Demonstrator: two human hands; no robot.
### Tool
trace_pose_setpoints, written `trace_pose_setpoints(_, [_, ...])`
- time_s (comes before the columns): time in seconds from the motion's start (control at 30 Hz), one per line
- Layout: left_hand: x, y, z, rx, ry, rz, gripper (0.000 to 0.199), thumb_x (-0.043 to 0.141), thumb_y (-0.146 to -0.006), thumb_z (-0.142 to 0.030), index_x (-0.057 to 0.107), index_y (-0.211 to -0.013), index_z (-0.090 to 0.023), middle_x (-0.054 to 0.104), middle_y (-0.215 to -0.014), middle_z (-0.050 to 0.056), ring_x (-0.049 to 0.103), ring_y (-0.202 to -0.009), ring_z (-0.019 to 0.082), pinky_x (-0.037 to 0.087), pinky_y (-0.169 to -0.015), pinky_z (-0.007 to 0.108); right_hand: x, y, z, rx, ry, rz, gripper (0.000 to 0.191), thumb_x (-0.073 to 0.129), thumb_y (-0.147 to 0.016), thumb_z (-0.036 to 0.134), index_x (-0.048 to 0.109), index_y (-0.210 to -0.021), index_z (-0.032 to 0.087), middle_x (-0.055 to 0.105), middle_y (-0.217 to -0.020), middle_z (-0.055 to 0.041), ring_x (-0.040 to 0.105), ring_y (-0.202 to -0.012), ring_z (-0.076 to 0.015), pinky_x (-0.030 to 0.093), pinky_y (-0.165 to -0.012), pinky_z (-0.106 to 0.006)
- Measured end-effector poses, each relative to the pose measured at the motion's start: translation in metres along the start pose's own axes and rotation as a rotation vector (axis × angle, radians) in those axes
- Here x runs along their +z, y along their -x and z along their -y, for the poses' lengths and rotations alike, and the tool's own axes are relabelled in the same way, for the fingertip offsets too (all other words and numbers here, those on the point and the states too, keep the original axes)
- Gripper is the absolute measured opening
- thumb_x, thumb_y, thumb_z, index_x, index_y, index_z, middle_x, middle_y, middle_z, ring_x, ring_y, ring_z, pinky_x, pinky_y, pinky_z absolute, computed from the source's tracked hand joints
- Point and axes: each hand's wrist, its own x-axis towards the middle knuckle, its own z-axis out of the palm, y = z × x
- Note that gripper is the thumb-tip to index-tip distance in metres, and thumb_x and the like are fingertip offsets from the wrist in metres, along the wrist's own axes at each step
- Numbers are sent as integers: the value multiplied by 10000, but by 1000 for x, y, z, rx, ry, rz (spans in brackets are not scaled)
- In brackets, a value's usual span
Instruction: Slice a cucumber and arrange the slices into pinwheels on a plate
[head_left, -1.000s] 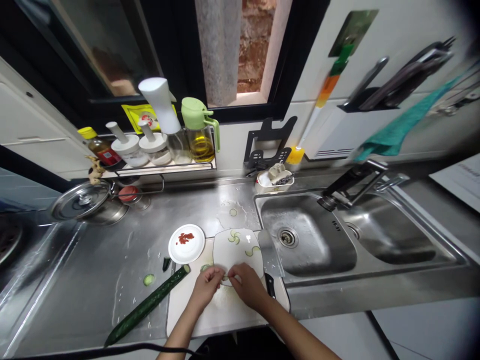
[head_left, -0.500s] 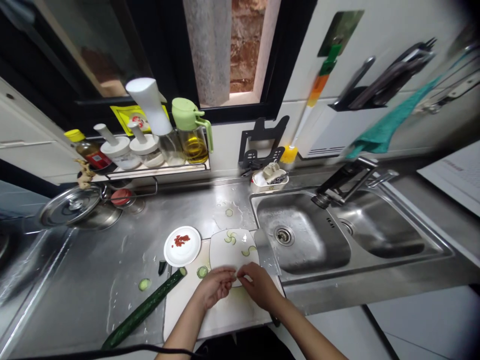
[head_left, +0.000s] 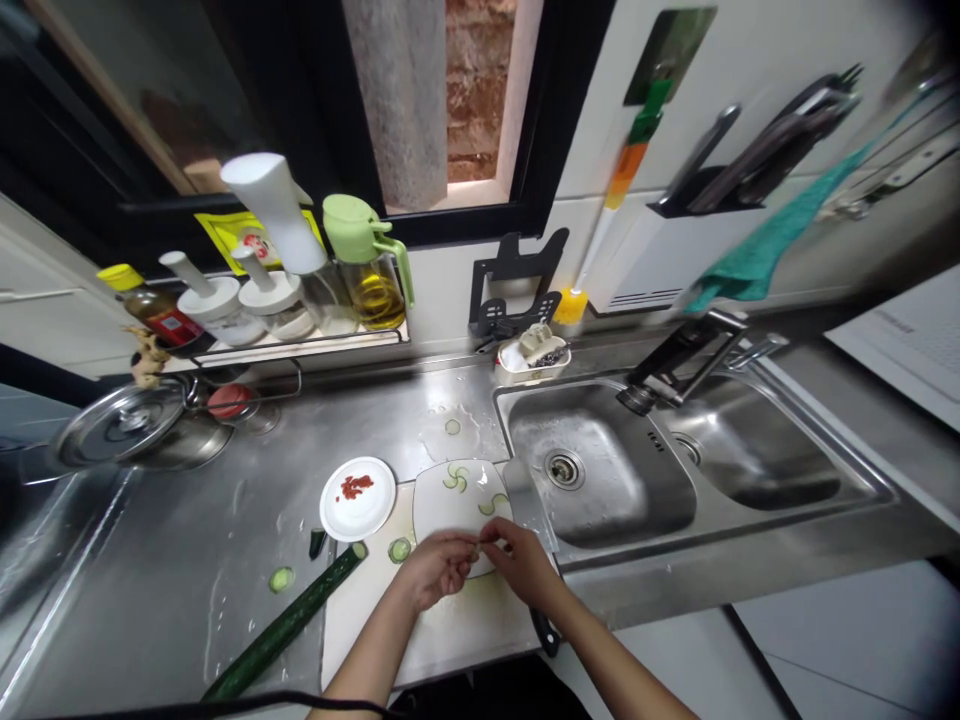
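Note:
Over the near edge of a white square plate (head_left: 430,505), my left hand (head_left: 437,572) and my right hand (head_left: 525,568) meet with their fingertips pinched together. Whatever they pinch is too small to make out. Thin cucumber slices (head_left: 456,478) form a pinwheel on the plate, and more curved slices (head_left: 493,504) lie at its right. The plate rests on a pale cutting board (head_left: 360,640). A knife lies along the board's right side; its blade (head_left: 531,510) and black handle (head_left: 545,632) show past my right wrist. Left of the board is a long cucumber (head_left: 289,625), cut at one end.
A round white plate (head_left: 383,505) holds red bits. Cucumber pieces (head_left: 281,579) lie on the steel counter (head_left: 172,560). A double sink (head_left: 600,450) with a black faucet (head_left: 649,375) is at right. Behind stand a seasoning rack (head_left: 352,342) and a lidded pot (head_left: 187,440).
The view has shifted slightly, so the surroundings sit a little further left. My hands stay pinched together over the plate, with only slight finger movement. The knife handle shows more fully.

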Motion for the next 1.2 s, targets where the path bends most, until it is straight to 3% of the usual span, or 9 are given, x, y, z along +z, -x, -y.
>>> trace_pose_setpoints(0.2, [1,-3,0,0,69,-19,386,707,-578,-116,614,-951,-146,624,-644,-5,526,-499,44,312,-456,136,-1,-5,3,27,-40,-10,88,509,-735,219,593,-757,203,644,-726,4,585,-699,-143,399,-619,-241])
trace_pose_setpoints(0.4, [6,-1,-5,111,3,-104,393,790,-535,-186,638,-891,-119,624,-622,0,513,-490,44,295,-461,158,-2,-7,-2,30,-10,-1,87,530,-725,235,606,-751,203,650,-726,3,587,-706,-145,397,-614,-238])
trace_pose_setpoints(0.67, [16,-13,-15,344,-222,-234,329,768,-534,-237,682,-832,-125,594,-562,-34,391,-434,28,255,-452,190,-1,-11,-16,82,-19,-59,101,490,-722,224,582,-759,207,653,-702,0,597,-688,-154,422,-631,-252])
trace_pose_setpoints(0.93, [25,-36,-22,554,-386,-262,241,723,-595,-231,685,-817,-147,644,-695,9,551,-639,102,422,-651,227,0,-16,-33,119,-55,-146,99,447,-722,232,525,-783,221,622,-660,21,578,-622,-144,418,-618,-251])
trace_pose_setpoints(1.2, [35,-53,-29,712,-743,-306,204,593,-710,-141,667,-896,-181,650,-753,6,575,-701,117,455,-709,238,-8,-24,-38,166,137,-213,172,443,-759,257,606,-778,203,622,-642,0,577,-625,-163,394,-605,-257])
